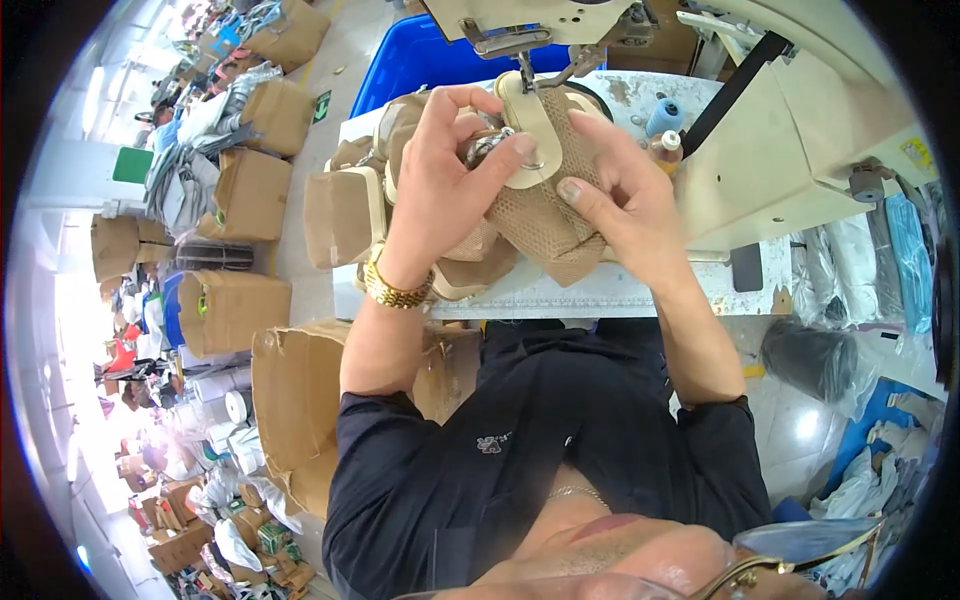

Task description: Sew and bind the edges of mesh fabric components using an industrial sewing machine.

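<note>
A beige mesh piece (550,225) with a cream rounded patch (535,130) lies under the needle and presser foot (527,75) of a sewing machine. My left hand (450,165) presses its thumb on the patch's edge, its fingers curled around a small shiny metal part (487,146) whose kind I cannot make out. On the piece's right side, my right hand (630,190) grips the mesh between thumb and fingers. More beige pieces with cream edging (345,215) are heaped to the left, partly behind my left hand.
A light-blue thread spool (664,117) and a small bottle (666,150) stand right of my right hand. Behind the white table (600,300) is a blue bin (400,55). An open cardboard box (295,410) stands at the near left; wrapped rolls (815,360) lie at the right.
</note>
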Demonstrator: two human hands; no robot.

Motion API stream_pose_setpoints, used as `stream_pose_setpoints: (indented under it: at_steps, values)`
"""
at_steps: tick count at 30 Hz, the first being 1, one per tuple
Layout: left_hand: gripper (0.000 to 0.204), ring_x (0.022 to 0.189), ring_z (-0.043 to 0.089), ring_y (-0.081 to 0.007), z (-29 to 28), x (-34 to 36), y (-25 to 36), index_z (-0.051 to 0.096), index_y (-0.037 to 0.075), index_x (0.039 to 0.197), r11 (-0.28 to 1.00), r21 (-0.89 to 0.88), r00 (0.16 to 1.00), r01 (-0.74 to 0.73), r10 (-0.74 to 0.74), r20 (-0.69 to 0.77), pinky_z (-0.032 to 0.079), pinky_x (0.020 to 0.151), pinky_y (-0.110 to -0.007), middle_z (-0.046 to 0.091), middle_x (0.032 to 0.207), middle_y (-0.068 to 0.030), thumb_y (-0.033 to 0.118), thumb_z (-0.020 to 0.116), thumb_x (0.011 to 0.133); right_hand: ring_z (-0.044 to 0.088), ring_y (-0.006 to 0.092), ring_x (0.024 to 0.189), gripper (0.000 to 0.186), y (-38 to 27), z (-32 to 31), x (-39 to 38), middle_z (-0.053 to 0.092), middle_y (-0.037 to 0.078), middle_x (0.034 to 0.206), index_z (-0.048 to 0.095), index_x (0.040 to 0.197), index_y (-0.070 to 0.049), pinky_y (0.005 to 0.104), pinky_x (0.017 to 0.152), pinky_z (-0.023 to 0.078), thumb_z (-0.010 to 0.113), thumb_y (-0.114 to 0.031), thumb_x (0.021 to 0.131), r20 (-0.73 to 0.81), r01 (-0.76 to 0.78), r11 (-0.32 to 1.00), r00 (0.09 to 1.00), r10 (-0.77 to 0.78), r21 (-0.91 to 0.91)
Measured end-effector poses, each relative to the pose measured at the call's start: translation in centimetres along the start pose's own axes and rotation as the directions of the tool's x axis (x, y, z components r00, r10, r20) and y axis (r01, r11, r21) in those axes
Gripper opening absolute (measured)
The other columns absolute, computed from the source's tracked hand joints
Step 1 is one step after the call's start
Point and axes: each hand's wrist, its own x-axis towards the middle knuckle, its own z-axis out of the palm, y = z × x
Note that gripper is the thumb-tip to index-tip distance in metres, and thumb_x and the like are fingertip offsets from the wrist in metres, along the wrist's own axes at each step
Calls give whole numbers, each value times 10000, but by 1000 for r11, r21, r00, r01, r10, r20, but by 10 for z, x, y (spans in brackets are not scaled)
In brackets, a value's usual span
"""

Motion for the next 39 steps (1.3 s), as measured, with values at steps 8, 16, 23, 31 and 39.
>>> stream_pose_setpoints:
  at_steps: [8, 16, 23, 31, 39]
  values:
    - [223, 649, 477, -5, -30, 31, -10, 593, 62, 1048, 997, -47, 963, -64, 74, 260, 380, 575, -186, 643, 783, 28, 108, 721, 871, 386, 22, 577, 641, -10, 11, 14, 414, -60, 620, 402, 1421, -18, 197, 529, 296, 702, -124, 864, 10, -58, 998, 998, 58, 0]
    - [314, 765, 521, -33, -40, 45, 6, 586, 41, 1046, 1000, 10, 932, -19, 14, 362, 430, 669, -202, 623, 846, 28, 165, 779, 832, 420, 22, 573, 619, -6, 17, 20, 456, -57, 625, 404, 1406, -4, 194, 526, 321, 684, -84, 860, -22, -13, 998, 1000, 15, 69]
    - [397, 863, 523, -64, -42, 51, 6, 598, 37, 1050, 983, 128, 918, -131, 71, 391, 449, 787, -234, 607, 943, 11, 186, 836, 770, 421, 17, 572, 579, -4, 21, 27, 445, -64, 622, 425, 1376, 6, 195, 521, 321, 675, -49, 857, -13, -3, 996, 1000, 5, 84]
    - [363, 875, 552, -64, -40, 57, -5, 620, 25, 1024, 992, 77, 933, -98, 65, 355, 470, 806, -236, 633, 963, 12, 158, 838, 766, 392, 9, 573, 512, 1, 20, 34, 422, -75, 620, 483, 1346, -34, 188, 529, 299, 667, -51, 868, -38, 38, 997, 999, -35, 63]
    - [317, 938, 581, -63, -38, 60, -4, 619, 10, 1004, 1000, 7, 949, -21, 17, 316, 503, 853, -247, 680, 1015, -23, 115, 819, 782, 375, 8, 561, 505, 8, 18, 44, 417, -77, 619, 499, 1345, -41, 194, 514, 286, 671, -63, 871, -41, 81, 995, 996, -79, 63]
